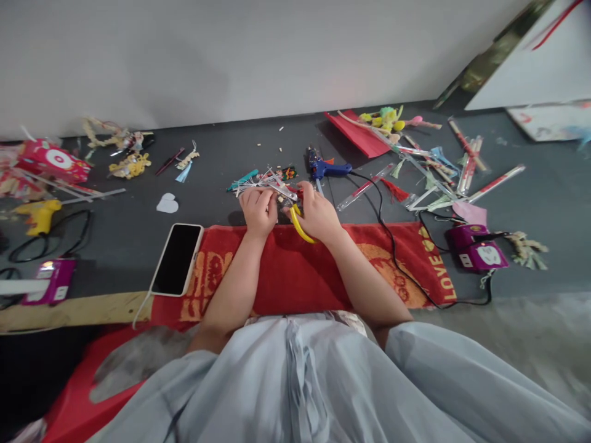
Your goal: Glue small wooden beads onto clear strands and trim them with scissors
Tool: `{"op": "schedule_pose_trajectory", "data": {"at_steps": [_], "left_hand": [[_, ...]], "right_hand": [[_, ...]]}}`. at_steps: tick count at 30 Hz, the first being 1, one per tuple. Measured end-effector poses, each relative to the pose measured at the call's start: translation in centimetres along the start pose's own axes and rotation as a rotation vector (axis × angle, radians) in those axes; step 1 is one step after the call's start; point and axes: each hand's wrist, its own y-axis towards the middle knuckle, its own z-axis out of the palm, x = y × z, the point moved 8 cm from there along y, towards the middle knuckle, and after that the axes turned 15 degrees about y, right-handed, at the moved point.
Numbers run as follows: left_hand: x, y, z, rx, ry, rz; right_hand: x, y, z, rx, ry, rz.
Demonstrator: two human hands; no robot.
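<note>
My right hand is closed round yellow-handled pliers, whose metal head points up and left between my hands. My left hand is curled closed beside the metal head. A small pale piece shows at its fingertips, too small to name. Just beyond my fingers lies a bundle of thin white wire-like strands, with a teal strip-like item beside it. Small colourful pieces lie behind the metal head. A blue glue gun rests to the right of them.
A red towel lies under my forearms. A phone is at the left, near a white paper heart. A yellow glue gun lies far left. Wrapped sticks, red paper and a purple box with black cord occupy the right.
</note>
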Motion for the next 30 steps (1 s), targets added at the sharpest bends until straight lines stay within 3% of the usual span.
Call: {"op": "schedule_pose_trajectory", "data": {"at_steps": [9,14,18,30], "left_hand": [[-1.7,1.2,-1.6,0.027,0.067,0.05],[-2.1,1.2,-2.6,0.098,0.022,0.164],[-2.7,0.6,-3.1,0.164,-0.005,0.243],[-2.8,-1.2,-3.9,0.185,-0.129,0.152]], "right_hand": [[1.1,-0.4,-0.7,0.148,-0.004,0.096],[2.8,-1.3,-1.7,0.232,-0.111,0.092],[2.8,-2.4,-1.8,0.275,-0.134,0.083],[1.6,-4.0,-1.6,0.127,0.144,-0.06]]}}
